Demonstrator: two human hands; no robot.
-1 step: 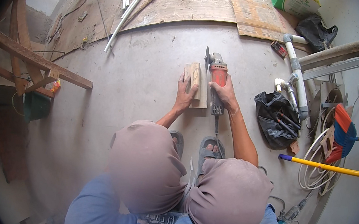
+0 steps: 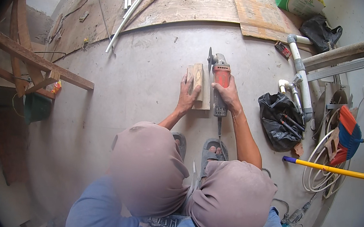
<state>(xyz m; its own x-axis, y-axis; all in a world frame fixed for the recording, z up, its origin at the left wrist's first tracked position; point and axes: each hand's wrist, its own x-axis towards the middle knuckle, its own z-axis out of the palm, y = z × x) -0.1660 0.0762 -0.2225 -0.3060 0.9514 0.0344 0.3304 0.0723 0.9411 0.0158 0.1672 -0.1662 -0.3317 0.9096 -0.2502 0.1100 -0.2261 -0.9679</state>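
In front of my feet, a short wooden block (image 2: 198, 72) lies on a wider pale board (image 2: 205, 99) on the floor. My left hand (image 2: 187, 97) grips the block, with fingers along its left side and the thumb over its top. An angle grinder (image 2: 222, 75) with a red and grey body is held in my right hand (image 2: 228, 94), just right of the board. Its thin disc (image 2: 210, 58) stands upright on edge near the far end of the wood. Whether the disc touches the wood or is spinning, I cannot tell. A cord (image 2: 219, 127) runs back between my feet.
On the right lie a black plastic bag (image 2: 277, 121) with tools, grey pipes (image 2: 299, 64), coiled white cable (image 2: 314, 170) and a yellow pole (image 2: 340, 171). Plywood sheets (image 2: 191, 4) cover the far floor. A wooden frame (image 2: 41, 63) juts in from the left above a green bucket (image 2: 37, 108).
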